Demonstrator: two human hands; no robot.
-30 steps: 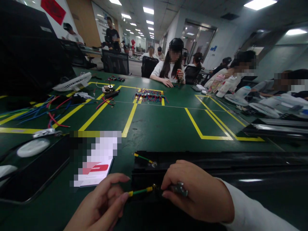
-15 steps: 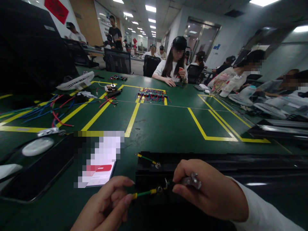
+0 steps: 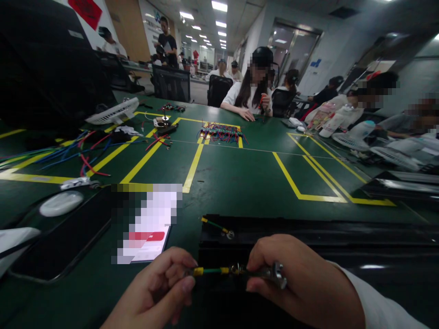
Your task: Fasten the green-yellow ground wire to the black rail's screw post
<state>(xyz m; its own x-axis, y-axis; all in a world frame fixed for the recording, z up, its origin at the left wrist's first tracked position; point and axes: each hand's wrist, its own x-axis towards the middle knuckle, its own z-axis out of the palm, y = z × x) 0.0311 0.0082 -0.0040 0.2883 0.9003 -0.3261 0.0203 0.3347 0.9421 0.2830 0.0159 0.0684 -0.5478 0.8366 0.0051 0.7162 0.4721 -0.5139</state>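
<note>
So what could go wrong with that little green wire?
The left hand pinches the green wire while the right hand turns a metal tool at its ring end. The tool might slip off and nick a finger. The wire might twist or pull loose from the black panel.

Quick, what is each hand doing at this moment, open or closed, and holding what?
Left hand: closed, pinching the end of the green-yellow wire.
Right hand: closed on a small metal wrench, set at the wire's ring terminal.
</note>
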